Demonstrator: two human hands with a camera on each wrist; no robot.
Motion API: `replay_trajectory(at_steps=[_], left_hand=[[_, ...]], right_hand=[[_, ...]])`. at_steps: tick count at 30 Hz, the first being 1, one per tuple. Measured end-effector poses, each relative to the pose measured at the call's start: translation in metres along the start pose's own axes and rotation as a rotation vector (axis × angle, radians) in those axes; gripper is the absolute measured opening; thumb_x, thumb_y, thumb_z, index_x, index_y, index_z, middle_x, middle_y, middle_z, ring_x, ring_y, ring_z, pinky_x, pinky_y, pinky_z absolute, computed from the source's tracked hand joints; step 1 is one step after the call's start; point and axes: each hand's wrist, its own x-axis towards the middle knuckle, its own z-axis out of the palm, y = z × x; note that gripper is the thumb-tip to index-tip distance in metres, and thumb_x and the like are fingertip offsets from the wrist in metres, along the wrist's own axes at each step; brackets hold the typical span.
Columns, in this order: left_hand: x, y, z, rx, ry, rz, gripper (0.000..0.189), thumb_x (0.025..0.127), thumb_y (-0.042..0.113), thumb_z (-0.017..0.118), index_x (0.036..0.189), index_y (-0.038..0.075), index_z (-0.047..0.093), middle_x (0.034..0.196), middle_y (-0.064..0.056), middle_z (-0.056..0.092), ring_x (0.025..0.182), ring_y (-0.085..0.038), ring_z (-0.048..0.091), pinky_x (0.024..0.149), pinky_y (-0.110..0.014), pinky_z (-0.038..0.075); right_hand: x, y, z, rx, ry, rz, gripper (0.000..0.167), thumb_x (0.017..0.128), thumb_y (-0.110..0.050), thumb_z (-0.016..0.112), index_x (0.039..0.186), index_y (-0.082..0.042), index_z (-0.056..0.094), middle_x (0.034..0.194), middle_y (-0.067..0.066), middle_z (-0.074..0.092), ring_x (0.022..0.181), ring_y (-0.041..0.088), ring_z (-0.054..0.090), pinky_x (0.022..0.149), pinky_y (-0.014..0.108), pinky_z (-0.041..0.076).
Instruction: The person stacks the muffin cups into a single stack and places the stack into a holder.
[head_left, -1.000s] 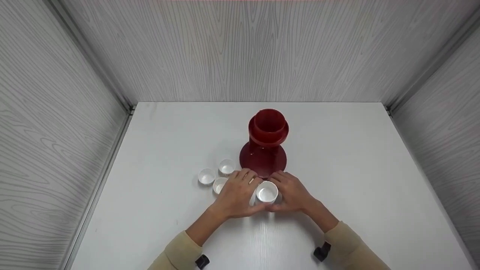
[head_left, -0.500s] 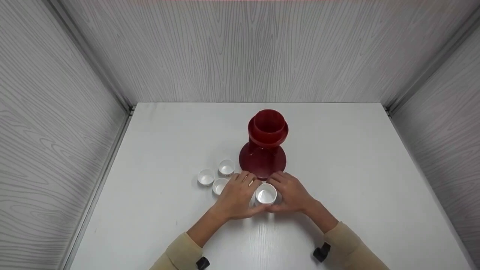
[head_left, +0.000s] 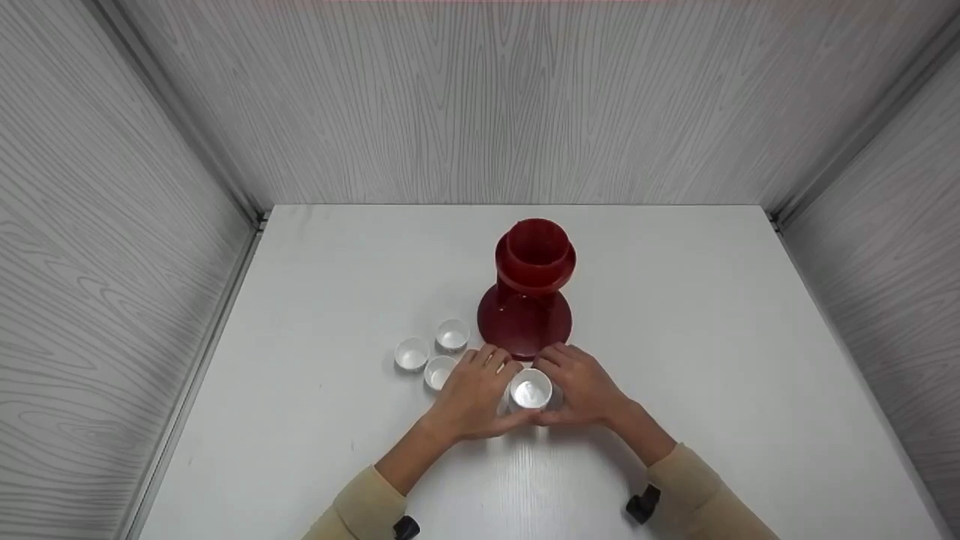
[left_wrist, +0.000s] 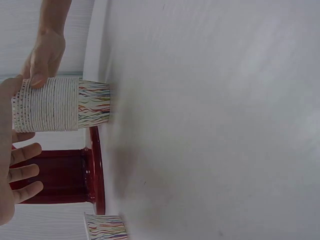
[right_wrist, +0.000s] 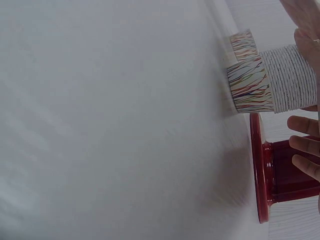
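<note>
A tall stack of nested white paper cups (head_left: 531, 390) stands upright between both hands, its open top facing up. Colourful wavy lines mark the lowest cup, seen beneath many rims in the left wrist view (left_wrist: 94, 104). From the left, the left hand (head_left: 474, 394) holds the stack near its top with thumb and forefinger; its other fingers are spread. The right hand (head_left: 586, 386) holds the opposite side likewise, the thumbs meeting in front. Just behind stands a red pedestal-like holder (head_left: 525, 326) with a round base and an open cup-shaped top.
Three single white paper cups stand close together left of the left hand: one leftmost (head_left: 412, 354), one farther back (head_left: 452, 335), and one (head_left: 439, 373) partly behind the hand. Grey wood-grain panels (head_left: 480, 105) enclose the white table (head_left: 675, 285) at the back and sides.
The stack's top has shifted slightly toward the person and sits a little lower in the head view. Both hands keep their hold; the holder and single cups stay put.
</note>
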Motion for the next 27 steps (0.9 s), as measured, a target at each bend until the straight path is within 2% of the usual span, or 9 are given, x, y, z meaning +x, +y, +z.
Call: replay_trajectory(at_steps=[7,17,27], left_hand=[[-0.0008,-0.0001,0.0032,-0.001,0.014,0.002,0.066,0.094,0.076,0.054,0.121,0.018,0.067,0.114,0.000,0.068,0.112,-0.019,0.061,0.096,-0.036,0.054],[-0.0011,0.0008,0.0039,0.010,0.030,0.013,0.064,0.094,0.075,0.054,0.121,0.018,0.066,0.114,0.000,0.068,0.112,-0.019,0.061,0.094,-0.036,0.054],[-0.0028,-0.0035,-0.0032,0.014,-0.018,0.018,0.069,0.094,0.078,0.051,0.121,0.016,0.067,0.116,-0.001,0.068,0.113,-0.020,0.061,0.097,-0.037,0.054]], right_hand=[[-0.0008,-0.0004,0.0011,-0.012,0.027,-0.015,0.066,0.081,-0.076,0.071,0.109,-0.017,0.070,0.106,-0.002,0.071,0.099,0.015,0.064,0.089,0.033,0.059],[-0.0010,-0.0007,-0.0005,-0.025,0.023,-0.018,0.069,0.081,-0.079,0.068,0.110,-0.016,0.070,0.106,-0.002,0.071,0.099,0.016,0.064,0.088,0.032,0.059],[-0.0007,-0.0005,0.0020,0.004,0.037,-0.022,0.065,0.082,-0.076,0.071,0.107,-0.017,0.069,0.105,-0.001,0.071,0.099,0.016,0.064,0.088,0.034,0.059]])
